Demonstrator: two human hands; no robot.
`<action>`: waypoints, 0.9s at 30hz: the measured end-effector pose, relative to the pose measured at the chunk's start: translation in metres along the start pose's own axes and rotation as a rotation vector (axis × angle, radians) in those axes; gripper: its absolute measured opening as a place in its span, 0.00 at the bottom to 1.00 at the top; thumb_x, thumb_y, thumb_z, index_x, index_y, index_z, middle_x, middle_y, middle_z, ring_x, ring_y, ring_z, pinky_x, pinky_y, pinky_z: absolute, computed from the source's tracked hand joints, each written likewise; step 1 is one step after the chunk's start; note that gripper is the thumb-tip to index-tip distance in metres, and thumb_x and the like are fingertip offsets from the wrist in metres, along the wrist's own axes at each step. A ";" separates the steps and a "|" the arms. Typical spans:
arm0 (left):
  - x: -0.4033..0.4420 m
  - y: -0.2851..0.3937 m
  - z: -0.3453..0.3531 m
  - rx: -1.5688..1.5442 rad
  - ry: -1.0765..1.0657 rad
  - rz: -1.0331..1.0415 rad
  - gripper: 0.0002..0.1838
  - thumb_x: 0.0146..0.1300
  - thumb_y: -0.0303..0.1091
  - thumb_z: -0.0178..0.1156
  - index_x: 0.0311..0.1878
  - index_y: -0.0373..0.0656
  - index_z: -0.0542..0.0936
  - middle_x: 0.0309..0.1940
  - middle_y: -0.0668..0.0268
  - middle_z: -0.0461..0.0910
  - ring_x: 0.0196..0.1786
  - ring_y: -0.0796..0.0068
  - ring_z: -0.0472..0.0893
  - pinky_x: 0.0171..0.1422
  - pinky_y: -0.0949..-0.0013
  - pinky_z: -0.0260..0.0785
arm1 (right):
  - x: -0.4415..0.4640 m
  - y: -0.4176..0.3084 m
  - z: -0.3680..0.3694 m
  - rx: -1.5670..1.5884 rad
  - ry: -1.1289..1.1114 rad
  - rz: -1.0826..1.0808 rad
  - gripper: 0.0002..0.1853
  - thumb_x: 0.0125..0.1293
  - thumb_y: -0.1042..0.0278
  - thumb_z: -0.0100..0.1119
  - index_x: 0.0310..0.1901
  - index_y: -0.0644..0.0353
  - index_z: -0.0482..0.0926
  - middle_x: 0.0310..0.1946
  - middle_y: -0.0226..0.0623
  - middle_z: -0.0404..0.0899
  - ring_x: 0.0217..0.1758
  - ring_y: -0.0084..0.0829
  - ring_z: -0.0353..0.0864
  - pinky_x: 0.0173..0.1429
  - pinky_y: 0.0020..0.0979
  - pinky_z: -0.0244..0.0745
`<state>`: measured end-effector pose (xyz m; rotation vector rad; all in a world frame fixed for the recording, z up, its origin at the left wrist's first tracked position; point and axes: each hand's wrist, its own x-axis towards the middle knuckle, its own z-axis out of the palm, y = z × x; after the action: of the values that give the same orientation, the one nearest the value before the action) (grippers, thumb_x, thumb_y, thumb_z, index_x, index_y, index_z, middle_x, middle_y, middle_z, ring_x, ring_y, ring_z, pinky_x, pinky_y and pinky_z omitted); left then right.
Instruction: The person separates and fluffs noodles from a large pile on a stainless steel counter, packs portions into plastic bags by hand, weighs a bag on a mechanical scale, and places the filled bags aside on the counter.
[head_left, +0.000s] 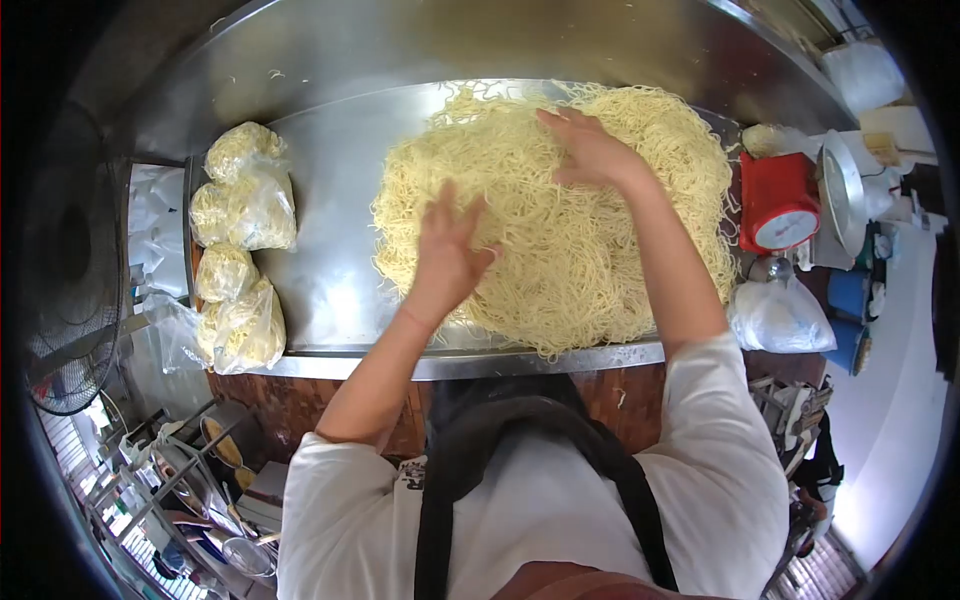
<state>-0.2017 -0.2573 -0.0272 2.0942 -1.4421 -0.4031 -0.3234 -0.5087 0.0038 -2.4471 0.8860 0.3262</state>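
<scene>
A broad heap of pale yellow noodles [570,260] lies spread on the metal table [335,200]. My left hand [447,255] is over the heap's left part with its fingers spread; the fingertips are slightly blurred. Farther back and to the right, my right hand [590,148] reaches over the noodles, thumb and fingers apart. Neither hand has anything in its grasp that I can see. Whether the fingertips press into the strands or hover just above them is hard to make out.
Clear plastic bags of noodles [262,205] stand along the table's left edge, with another bag [245,325] nearer me. At the right are a red dial scale [778,200] with a metal pan [842,192] and a white plastic bag [782,315]. A fan [70,270] stands far left.
</scene>
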 end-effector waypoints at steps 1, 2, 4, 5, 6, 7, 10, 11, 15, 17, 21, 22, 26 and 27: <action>0.003 -0.001 0.015 0.075 -0.025 0.011 0.35 0.56 0.35 0.72 0.68 0.46 0.72 0.75 0.45 0.57 0.71 0.32 0.61 0.73 0.44 0.60 | 0.035 0.007 0.026 -0.080 -0.021 -0.036 0.46 0.60 0.75 0.64 0.78 0.41 0.54 0.79 0.46 0.51 0.80 0.49 0.52 0.79 0.47 0.58; 0.006 -0.004 0.028 0.149 -0.049 0.023 0.34 0.56 0.35 0.72 0.68 0.47 0.73 0.76 0.46 0.55 0.72 0.31 0.60 0.73 0.44 0.60 | 0.073 0.017 0.058 -0.161 -0.041 -0.071 0.47 0.61 0.71 0.63 0.79 0.37 0.50 0.80 0.45 0.48 0.81 0.53 0.49 0.80 0.50 0.55; 0.029 -0.014 0.041 0.176 0.004 0.024 0.33 0.56 0.38 0.71 0.66 0.46 0.74 0.76 0.48 0.54 0.72 0.31 0.59 0.71 0.42 0.60 | 0.128 0.014 0.086 0.421 0.041 0.218 0.40 0.66 0.59 0.58 0.78 0.38 0.53 0.80 0.43 0.46 0.81 0.54 0.46 0.80 0.50 0.54; 0.044 -0.016 0.045 0.172 0.040 0.017 0.32 0.56 0.39 0.71 0.65 0.46 0.75 0.75 0.49 0.56 0.71 0.32 0.60 0.71 0.42 0.61 | 0.151 0.024 0.098 0.498 0.047 0.207 0.36 0.66 0.56 0.57 0.76 0.40 0.58 0.78 0.44 0.52 0.79 0.53 0.52 0.77 0.50 0.58; 0.053 -0.017 0.047 0.168 0.070 0.008 0.32 0.56 0.39 0.71 0.65 0.46 0.75 0.75 0.49 0.57 0.71 0.34 0.61 0.70 0.41 0.61 | 0.170 0.034 0.112 0.578 0.050 0.201 0.33 0.67 0.54 0.56 0.74 0.43 0.63 0.76 0.46 0.57 0.77 0.52 0.58 0.75 0.49 0.61; 0.062 -0.019 0.040 0.073 0.098 0.024 0.30 0.53 0.39 0.72 0.61 0.45 0.77 0.71 0.50 0.62 0.68 0.39 0.65 0.67 0.43 0.63 | 0.171 0.036 0.113 0.549 -0.007 0.161 0.30 0.67 0.53 0.55 0.70 0.46 0.67 0.73 0.46 0.63 0.73 0.51 0.63 0.73 0.48 0.64; 0.044 -0.015 0.027 0.104 0.053 0.027 0.30 0.49 0.34 0.72 0.58 0.45 0.78 0.68 0.51 0.66 0.64 0.43 0.68 0.64 0.46 0.65 | 0.141 0.040 0.097 0.233 -0.290 -0.034 0.22 0.66 0.56 0.57 0.58 0.55 0.80 0.59 0.49 0.80 0.59 0.46 0.80 0.63 0.45 0.74; 0.031 -0.016 0.026 0.014 0.120 0.072 0.27 0.43 0.26 0.70 0.52 0.44 0.78 0.62 0.52 0.69 0.63 0.44 0.68 0.64 0.52 0.67 | 0.116 0.040 0.090 0.312 -0.177 -0.104 0.20 0.64 0.58 0.58 0.55 0.56 0.81 0.54 0.48 0.82 0.55 0.46 0.82 0.60 0.44 0.75; 0.009 -0.020 0.025 -0.418 0.217 0.102 0.25 0.37 0.14 0.66 0.42 0.42 0.74 0.47 0.54 0.72 0.58 0.48 0.72 0.62 0.58 0.67 | 0.010 -0.025 0.003 0.389 0.143 -0.196 0.23 0.55 0.73 0.68 0.55 0.60 0.80 0.48 0.46 0.84 0.50 0.45 0.83 0.56 0.39 0.77; 0.016 0.016 -0.014 -0.455 0.247 0.124 0.26 0.37 0.14 0.65 0.44 0.41 0.74 0.47 0.54 0.73 0.57 0.48 0.73 0.62 0.58 0.67 | -0.022 -0.048 -0.024 0.302 0.289 -0.325 0.27 0.48 0.73 0.71 0.55 0.57 0.81 0.49 0.45 0.84 0.48 0.46 0.83 0.55 0.38 0.78; 0.017 0.034 -0.048 -0.404 0.132 0.121 0.28 0.39 0.17 0.68 0.49 0.40 0.75 0.53 0.50 0.71 0.60 0.45 0.72 0.67 0.56 0.66 | -0.098 -0.062 -0.029 0.129 0.259 -0.412 0.30 0.44 0.73 0.70 0.55 0.54 0.81 0.62 0.44 0.76 0.64 0.49 0.74 0.66 0.45 0.69; 0.017 0.028 -0.049 -0.389 0.075 0.133 0.29 0.40 0.18 0.69 0.51 0.40 0.75 0.54 0.49 0.71 0.61 0.44 0.72 0.68 0.55 0.66 | -0.106 -0.047 -0.016 0.051 0.270 -0.426 0.31 0.45 0.73 0.70 0.57 0.54 0.81 0.64 0.44 0.74 0.67 0.49 0.72 0.69 0.46 0.67; 0.003 -0.015 -0.035 -0.140 -0.485 0.052 0.28 0.50 0.23 0.69 0.58 0.42 0.78 0.67 0.48 0.67 0.67 0.47 0.70 0.71 0.59 0.64 | -0.119 0.035 0.063 -0.049 0.054 -0.340 0.37 0.50 0.79 0.63 0.67 0.47 0.74 0.71 0.44 0.65 0.76 0.52 0.59 0.73 0.51 0.60; 0.018 -0.031 -0.034 -0.196 -0.445 0.094 0.23 0.56 0.27 0.68 0.58 0.42 0.81 0.60 0.50 0.77 0.61 0.52 0.77 0.64 0.59 0.70 | -0.122 0.039 0.055 -0.004 0.000 -0.289 0.38 0.50 0.79 0.62 0.68 0.47 0.73 0.72 0.45 0.64 0.76 0.52 0.58 0.74 0.51 0.59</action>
<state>-0.1529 -0.2568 -0.0179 1.8432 -1.6593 -0.9792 -0.4442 -0.4399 -0.0100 -2.5343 0.5199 0.2232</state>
